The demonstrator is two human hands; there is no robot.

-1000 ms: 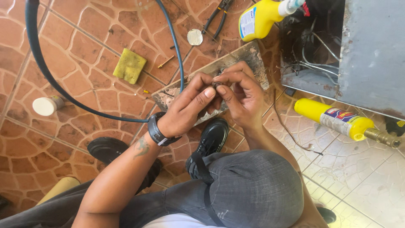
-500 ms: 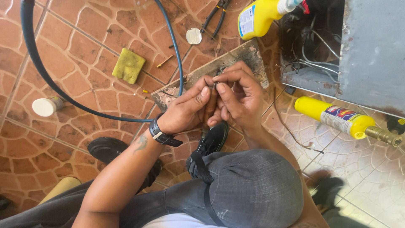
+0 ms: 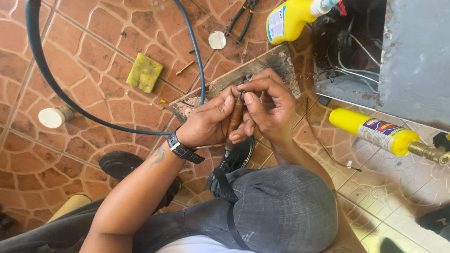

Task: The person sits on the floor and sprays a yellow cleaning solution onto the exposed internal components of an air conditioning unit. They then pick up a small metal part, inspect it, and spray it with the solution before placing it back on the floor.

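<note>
Slim copper-brown metal cylinder (image 3: 236, 116), long axis near-vertical in view, upper end toward the fingertips; left hand (image 3: 209, 122) and right hand (image 3: 268, 108) both pinch it closed.

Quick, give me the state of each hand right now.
Left hand: closed around the copper-coloured cylinder, gripping its side.
Right hand: fingertips pinched at the top end of the same cylinder, on a thin tube there.
</note>
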